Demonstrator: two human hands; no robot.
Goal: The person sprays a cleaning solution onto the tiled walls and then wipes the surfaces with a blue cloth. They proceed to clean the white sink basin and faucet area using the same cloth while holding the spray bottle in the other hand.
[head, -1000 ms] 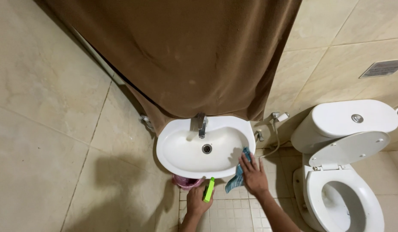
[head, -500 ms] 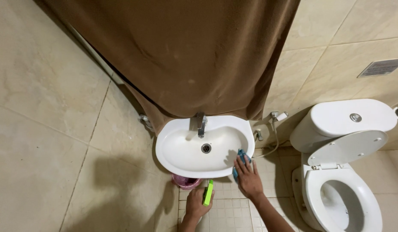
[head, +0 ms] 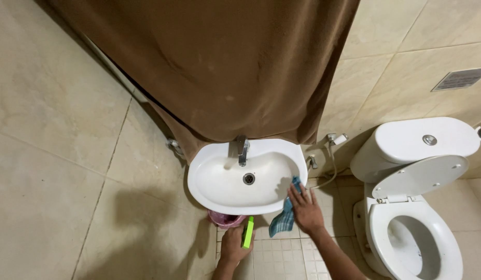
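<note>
The right hand (head: 305, 210) lies flat on the rim of the white sink (head: 219, 199) at about four o'clock of the basin, its fingers (head: 297, 193) spread and pressing a blue checked cloth (head: 283, 220) against the edge. Part of the cloth shows above the fingertips on the rim, and the rest hangs down below the rim, just beside the wrist. The left hand (head: 235, 243) is under the sink's front edge at six o'clock, its fingers curled around a bright green bottle (head: 247, 232) that stands nearly upright and touches the underside of the rim. Just at ten o'clock from that hand, a pink bucket (head: 225, 219) peeks out beneath the basin.

A metal tap (head: 241, 150) sits at twelve o'clock of the sink, with the drain (head: 248, 178) below it in the bowl. A brown curtain (head: 225, 67) hangs behind the sink. At three o'clock stands a white toilet (head: 422, 218) with its lid raised, and a spray hose (head: 333, 155) hangs on the tiled wall between the two.
</note>
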